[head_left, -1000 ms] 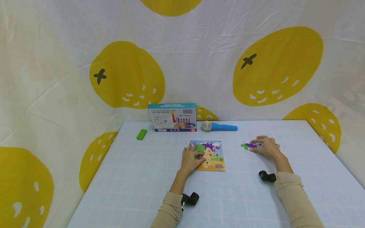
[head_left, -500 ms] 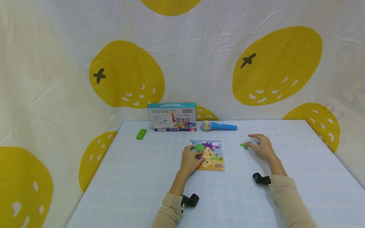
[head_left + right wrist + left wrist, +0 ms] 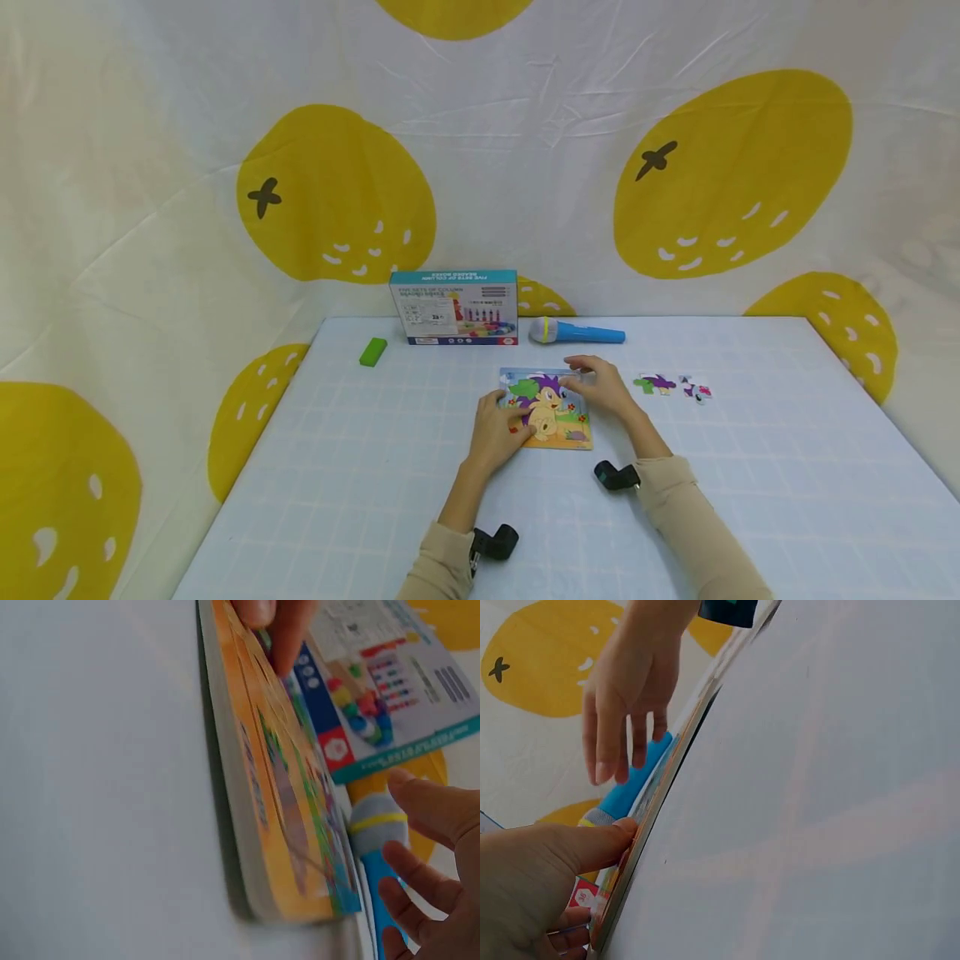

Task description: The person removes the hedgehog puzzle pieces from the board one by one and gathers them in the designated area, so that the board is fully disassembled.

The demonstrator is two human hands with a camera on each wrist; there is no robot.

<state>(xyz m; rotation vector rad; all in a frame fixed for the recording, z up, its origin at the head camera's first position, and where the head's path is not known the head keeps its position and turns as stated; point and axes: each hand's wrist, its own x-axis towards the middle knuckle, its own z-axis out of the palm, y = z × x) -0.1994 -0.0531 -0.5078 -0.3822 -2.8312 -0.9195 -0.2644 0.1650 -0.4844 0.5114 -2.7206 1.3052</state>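
Just below the frame's centre, a left hand [image 3: 497, 432] rests, fingers spread, on a flat picture puzzle [image 3: 552, 417]. Beyond, a right hand [image 3: 606, 390] hovers, fingers parted, apparently empty. A sideways push could slide the puzzle.

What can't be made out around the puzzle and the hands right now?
- Head view: the left part of the puzzle, hidden by the left hand.
- Head view: exact outlines of the loose pieces, too small.
- Head view: fine print on the box, too small.
- Right wrist view: part of the microphone, behind the right hand, itself cut off by the edge.
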